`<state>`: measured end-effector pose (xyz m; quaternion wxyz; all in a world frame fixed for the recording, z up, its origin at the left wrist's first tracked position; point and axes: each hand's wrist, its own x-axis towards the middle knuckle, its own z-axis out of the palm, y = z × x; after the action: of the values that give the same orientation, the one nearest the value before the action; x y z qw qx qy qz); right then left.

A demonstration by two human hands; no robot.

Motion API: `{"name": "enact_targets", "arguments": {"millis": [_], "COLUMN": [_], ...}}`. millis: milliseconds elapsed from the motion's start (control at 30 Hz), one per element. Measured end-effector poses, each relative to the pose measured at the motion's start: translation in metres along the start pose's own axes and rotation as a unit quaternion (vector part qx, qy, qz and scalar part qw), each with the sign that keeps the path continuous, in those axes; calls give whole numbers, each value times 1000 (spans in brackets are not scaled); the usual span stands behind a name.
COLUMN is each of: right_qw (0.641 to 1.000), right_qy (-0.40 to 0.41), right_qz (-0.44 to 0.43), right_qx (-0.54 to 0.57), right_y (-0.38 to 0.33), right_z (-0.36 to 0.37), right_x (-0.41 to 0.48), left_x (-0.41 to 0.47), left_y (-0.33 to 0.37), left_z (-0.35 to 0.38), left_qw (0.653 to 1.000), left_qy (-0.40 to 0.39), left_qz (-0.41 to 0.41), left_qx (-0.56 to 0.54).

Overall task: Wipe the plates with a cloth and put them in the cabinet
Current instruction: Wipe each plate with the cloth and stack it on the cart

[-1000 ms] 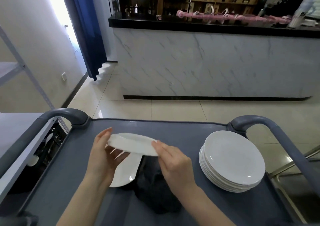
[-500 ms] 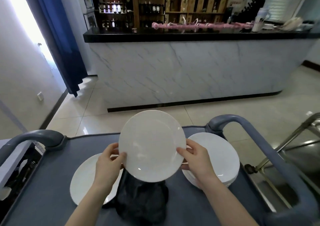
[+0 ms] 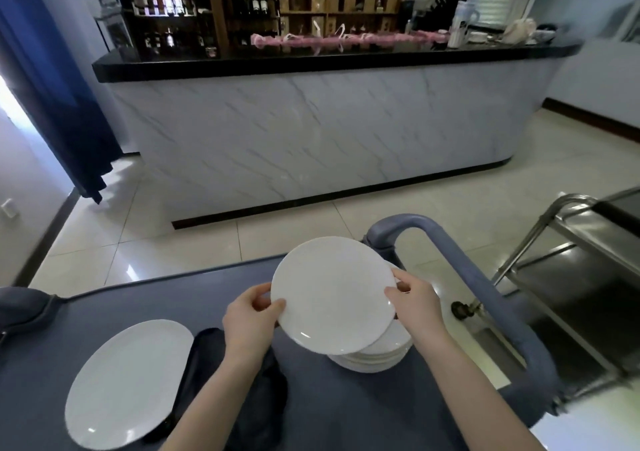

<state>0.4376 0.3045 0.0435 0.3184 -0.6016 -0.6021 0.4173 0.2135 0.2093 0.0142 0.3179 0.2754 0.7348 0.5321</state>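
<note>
I hold a round white plate tilted up above the grey cart top. My left hand grips its left rim, and my right hand grips its right rim. Under the plate's right side sits a stack of white plates, partly hidden by the held one. A single white plate lies flat at the cart's left. A dark cloth lies crumpled between that plate and my left arm, partly covered by the arm.
The cart's grey handle bar curves up on the right. A steel trolley stands beyond it. A marble-fronted bar counter with bottle shelves behind fills the far side. Tiled floor lies between.
The held plate has swung from the cart's middle to the right and now hangs over the stack. The view has turned right, so the single plate and cloth sit further left.
</note>
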Motion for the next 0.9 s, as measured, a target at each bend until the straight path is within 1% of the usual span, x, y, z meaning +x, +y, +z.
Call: {"name": "enact_targets", "arguments": {"millis": [100,233,400,633,900], "right_qw": [1000,999,998,997,990], "right_qy": [-1,-20,-30,-43,-33], "right_qz": [21,44,47,25,13], "right_qx": [-3,9,-4,-61,-135], "right_y": [15,35,53,65,71], "right_z": [-12,-23,-31,-31,-28], "right_x": [14,32,50,63,59], "left_x": [2,11,14,15,10], "left_y": [1,-4,-16,-17,-18], "left_z": [24,50,72,85,84], "left_qw": [1000,998,995,996,995], "left_qy": [-11,-35,-55,-52,-60], "left_qz": [-8,-39,-73,-69,-39], "left_qx": [-12,-25,-25,31,71]}}
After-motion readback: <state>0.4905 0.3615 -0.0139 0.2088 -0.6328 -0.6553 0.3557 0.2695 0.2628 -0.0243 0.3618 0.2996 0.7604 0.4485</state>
